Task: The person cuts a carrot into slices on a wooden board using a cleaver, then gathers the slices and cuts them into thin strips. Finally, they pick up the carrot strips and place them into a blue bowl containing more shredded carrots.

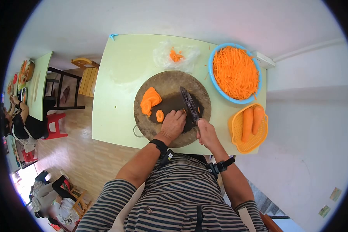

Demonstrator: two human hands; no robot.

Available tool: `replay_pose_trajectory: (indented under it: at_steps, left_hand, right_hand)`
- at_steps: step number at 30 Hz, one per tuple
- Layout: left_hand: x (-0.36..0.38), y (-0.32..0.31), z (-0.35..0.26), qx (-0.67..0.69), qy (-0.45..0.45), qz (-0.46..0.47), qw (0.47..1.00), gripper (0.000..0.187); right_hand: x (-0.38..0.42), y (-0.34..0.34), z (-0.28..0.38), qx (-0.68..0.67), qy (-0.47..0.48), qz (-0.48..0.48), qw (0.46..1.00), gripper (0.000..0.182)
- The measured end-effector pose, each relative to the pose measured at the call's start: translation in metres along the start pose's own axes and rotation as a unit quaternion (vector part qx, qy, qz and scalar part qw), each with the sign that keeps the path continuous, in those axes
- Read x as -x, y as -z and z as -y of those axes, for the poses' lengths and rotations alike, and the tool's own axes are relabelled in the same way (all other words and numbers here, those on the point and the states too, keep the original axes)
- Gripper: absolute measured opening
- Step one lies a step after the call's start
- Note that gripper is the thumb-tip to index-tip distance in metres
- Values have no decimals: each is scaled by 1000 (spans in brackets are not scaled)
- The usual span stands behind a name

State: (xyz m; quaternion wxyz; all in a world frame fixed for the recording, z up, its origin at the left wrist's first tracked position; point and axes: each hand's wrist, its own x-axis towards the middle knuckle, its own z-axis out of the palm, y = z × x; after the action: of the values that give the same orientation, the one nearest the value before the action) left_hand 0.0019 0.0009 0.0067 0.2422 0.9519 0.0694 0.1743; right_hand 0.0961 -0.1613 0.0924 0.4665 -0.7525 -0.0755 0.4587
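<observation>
Round cutting board on green desk. Right hand, grip closed around cleaver handle, blade on board centre. Left hand fingers curled, pressing carrot piece, mostly hidden. Sliced carrot pile on board's left; blue bowl of shreds right of board.

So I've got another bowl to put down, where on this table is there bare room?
Bare patch: the table's left side, between its left edge and the cutting board. Crowded on the right: blue basket of shreds, orange basket, plastic bag behind the board.
</observation>
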Motion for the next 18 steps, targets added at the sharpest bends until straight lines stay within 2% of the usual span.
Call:
replay_pose_trajectory:
  at_steps: [18]
  left_hand:
    - [-3,2,-4,59,41,-41,997,28]
  right_hand:
    - [27,11,-4,0,-43,17,999,50]
